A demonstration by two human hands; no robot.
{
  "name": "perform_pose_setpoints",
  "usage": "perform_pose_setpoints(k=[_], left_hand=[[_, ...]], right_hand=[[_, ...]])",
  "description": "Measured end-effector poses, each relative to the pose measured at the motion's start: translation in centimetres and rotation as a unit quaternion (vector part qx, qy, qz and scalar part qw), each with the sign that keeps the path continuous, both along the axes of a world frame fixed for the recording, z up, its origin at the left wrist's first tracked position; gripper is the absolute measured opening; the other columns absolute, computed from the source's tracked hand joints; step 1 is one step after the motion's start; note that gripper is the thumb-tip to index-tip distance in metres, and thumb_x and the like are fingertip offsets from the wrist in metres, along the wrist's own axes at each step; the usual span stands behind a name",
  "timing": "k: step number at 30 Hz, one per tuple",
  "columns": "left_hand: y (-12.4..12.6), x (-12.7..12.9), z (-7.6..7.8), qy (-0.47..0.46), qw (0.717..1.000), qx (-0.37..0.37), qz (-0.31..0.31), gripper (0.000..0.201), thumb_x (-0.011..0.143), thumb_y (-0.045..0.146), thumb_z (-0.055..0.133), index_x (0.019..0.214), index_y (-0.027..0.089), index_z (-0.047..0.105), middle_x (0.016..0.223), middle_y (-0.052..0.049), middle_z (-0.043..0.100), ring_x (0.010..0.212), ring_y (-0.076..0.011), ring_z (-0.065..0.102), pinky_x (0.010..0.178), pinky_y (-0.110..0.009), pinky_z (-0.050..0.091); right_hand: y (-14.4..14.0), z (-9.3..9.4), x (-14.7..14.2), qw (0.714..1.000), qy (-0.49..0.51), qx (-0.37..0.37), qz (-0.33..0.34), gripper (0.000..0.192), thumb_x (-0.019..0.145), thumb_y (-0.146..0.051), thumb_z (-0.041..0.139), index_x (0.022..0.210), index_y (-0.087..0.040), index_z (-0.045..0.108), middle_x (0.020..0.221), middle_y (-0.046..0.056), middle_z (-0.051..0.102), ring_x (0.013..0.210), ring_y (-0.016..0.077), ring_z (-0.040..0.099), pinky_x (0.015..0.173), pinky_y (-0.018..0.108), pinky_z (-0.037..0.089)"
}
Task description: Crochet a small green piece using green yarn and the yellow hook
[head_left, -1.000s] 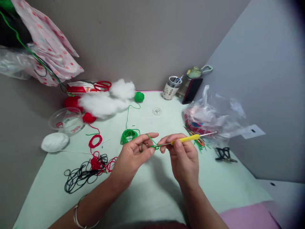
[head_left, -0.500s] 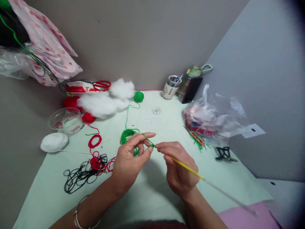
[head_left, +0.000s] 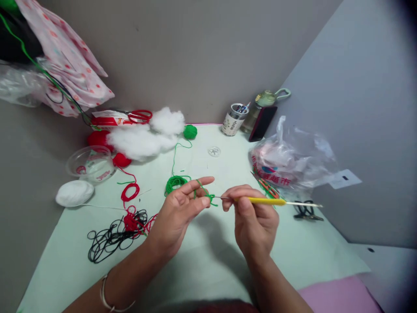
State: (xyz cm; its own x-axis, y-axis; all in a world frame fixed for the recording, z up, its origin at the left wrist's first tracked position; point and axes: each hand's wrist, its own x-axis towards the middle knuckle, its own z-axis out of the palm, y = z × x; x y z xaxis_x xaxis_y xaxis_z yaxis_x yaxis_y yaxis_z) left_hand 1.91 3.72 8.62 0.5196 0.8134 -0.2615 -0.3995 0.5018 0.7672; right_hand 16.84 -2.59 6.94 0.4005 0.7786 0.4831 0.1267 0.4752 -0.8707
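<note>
Pinched between the thumb and fingers of my left hand (head_left: 177, 213) is a small loop of green yarn (head_left: 211, 199), with a strand running over the raised index finger. My right hand (head_left: 256, 221) grips a crochet hook (head_left: 267, 201) by its yellow handle. One thin metal end of the hook reaches the green loop; the other points out to the right. Behind my left hand lies a loose coil of green yarn (head_left: 176, 184), and its strand leads back to a small green ball (head_left: 190, 131).
Left: tangled black cord (head_left: 109, 237), red yarn (head_left: 130, 191), a white yarn ball (head_left: 74, 193), a clear plastic tub (head_left: 91, 165). Behind: white stuffing (head_left: 140, 141), red scissors (head_left: 140, 116), a small clear dish (head_left: 214, 151), a pen can (head_left: 234, 119). Right: a plastic bag (head_left: 289, 156), a black clip (head_left: 308, 211).
The hook has swung from slanting down to the right to nearly level. My right hand has turned and shifted slightly right. More of the green loop shows at my left fingertips.
</note>
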Motion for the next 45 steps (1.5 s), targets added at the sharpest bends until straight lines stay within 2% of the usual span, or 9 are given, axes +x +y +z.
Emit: perform_pose_setpoints(k=[9,14,18,21,25,28,32,40,45], left_hand=[[0.0,-0.1,-0.5,0.037,0.997,0.061,-0.005,0.036,0.081,0.029,0.087,0.116,0.027,0.083,0.089,-0.001,0.065,0.089,-0.0174,0.057,0.088,-0.033,0.043],[-0.4,0.3,-1.1,0.021,0.997,0.067,-0.020,0.034,0.084,0.030,0.086,0.118,0.027,0.082,0.094,-0.002,0.068,0.096,-0.0191,0.061,0.091,-0.033,0.045],[-0.5,0.7,-1.2,0.025,0.999,0.031,0.008,0.040,0.081,0.031,0.090,0.120,0.025,0.081,0.086,0.001,0.066,0.077,-0.0124,0.053,0.073,-0.026,0.042],[-0.3,0.8,-1.1,-0.024,0.999,-0.042,-0.018,0.041,0.081,0.028,0.089,0.121,0.022,0.082,0.066,0.007,0.053,0.059,-0.0073,0.037,0.074,-0.025,0.044],[0.2,0.5,-0.8,-0.053,0.995,-0.077,-0.024,0.033,0.079,0.025,0.090,0.110,0.017,0.085,0.057,0.011,0.039,0.053,-0.0054,0.024,0.081,-0.026,0.048],[0.3,0.3,-0.6,-0.026,0.999,-0.027,-0.014,0.029,0.076,0.025,0.090,0.105,0.020,0.086,0.066,0.006,0.055,0.061,-0.0080,0.042,0.081,-0.027,0.047],[0.0,0.4,-0.7,0.022,0.999,0.046,-0.020,0.028,0.079,0.028,0.088,0.106,0.024,0.084,0.087,-0.003,0.071,0.085,-0.0175,0.059,0.078,-0.030,0.044],[0.0,0.0,-0.8,0.064,0.995,0.081,-0.004,0.026,0.082,0.030,0.085,0.107,0.025,0.086,0.089,-0.003,0.069,0.076,-0.0152,0.053,0.068,-0.030,0.040],[-0.1,-0.2,-0.6,0.081,0.993,0.089,0.001,0.023,0.083,0.029,0.083,0.106,0.027,0.086,0.086,-0.001,0.066,0.071,-0.0135,0.049,0.068,-0.030,0.040]], right_hand=[[0.4,0.1,0.1,0.998,0.039,-0.022,0.043,0.019,0.105,-0.026,0.061,0.099,-0.025,0.079,0.091,0.005,0.075,0.073,0.0167,0.067,0.065,0.033,0.056],[0.3,0.1,-0.2,0.994,-0.106,0.006,0.009,0.024,0.104,-0.016,0.060,0.111,-0.030,0.079,0.102,0.005,0.079,0.093,0.0211,0.072,0.077,0.037,0.060],[-0.1,-0.5,-0.5,0.972,-0.231,0.024,-0.046,0.036,0.099,-0.008,0.065,0.122,-0.033,0.078,0.106,0.005,0.078,0.094,0.0198,0.073,0.078,0.035,0.062],[-0.1,-0.7,-0.3,0.950,-0.301,0.050,-0.068,0.045,0.095,-0.006,0.068,0.130,-0.034,0.076,0.114,0.007,0.077,0.099,0.0212,0.074,0.081,0.036,0.062],[0.2,0.0,0.4,0.991,-0.127,0.010,-0.038,0.027,0.101,-0.013,0.062,0.112,-0.029,0.080,0.094,0.004,0.077,0.080,0.0183,0.071,0.069,0.033,0.059],[0.6,0.3,0.6,0.999,0.010,-0.031,0.014,0.018,0.103,-0.025,0.063,0.100,-0.025,0.080,0.088,0.004,0.075,0.071,0.0166,0.067,0.065,0.033,0.057],[0.7,0.0,0.3,0.997,0.018,-0.050,0.058,0.015,0.101,-0.029,0.067,0.101,-0.026,0.082,0.097,0.006,0.078,0.080,0.0184,0.069,0.072,0.035,0.059],[0.8,-0.4,0.6,0.990,0.105,-0.064,0.068,0.020,0.104,-0.035,0.063,0.098,-0.023,0.077,0.092,0.005,0.078,0.073,0.0161,0.071,0.070,0.032,0.060],[0.3,0.0,0.4,0.995,0.062,-0.051,0.065,0.022,0.108,-0.029,0.055,0.101,-0.024,0.076,0.095,0.004,0.078,0.074,0.0153,0.072,0.069,0.031,0.060]])
